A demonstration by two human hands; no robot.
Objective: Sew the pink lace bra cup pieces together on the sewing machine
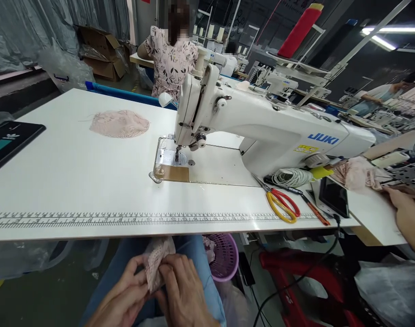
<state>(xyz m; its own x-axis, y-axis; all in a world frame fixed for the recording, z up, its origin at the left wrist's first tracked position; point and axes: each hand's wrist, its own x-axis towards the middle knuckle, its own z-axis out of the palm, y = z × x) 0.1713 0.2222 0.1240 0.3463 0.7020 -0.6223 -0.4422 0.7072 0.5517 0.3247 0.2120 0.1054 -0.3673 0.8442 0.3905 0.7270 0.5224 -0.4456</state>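
Observation:
Over my lap, just below the table edge, both hands grip a small piece of pale pink patterned fabric (157, 265). My left hand (130, 286) pinches its left side, with the thumb and fingers closed on the cloth. My right hand (182, 284) is closed on the right side, its fingers curled so that part of the fabric is hidden. On the table above lies another pale pink fabric piece (120, 123), spread flat. A white sewing machine (262, 118) stands past my hands, its needle area to the right of that piece.
Scissors (281, 204), a coil of white cord (292, 177) and a phone (333, 196) lie at the table's right. A dark box-like object (12, 141) sits at left. A purple basket (227, 261) stands below. Other people work behind and at right, where a forearm (410, 222) shows.

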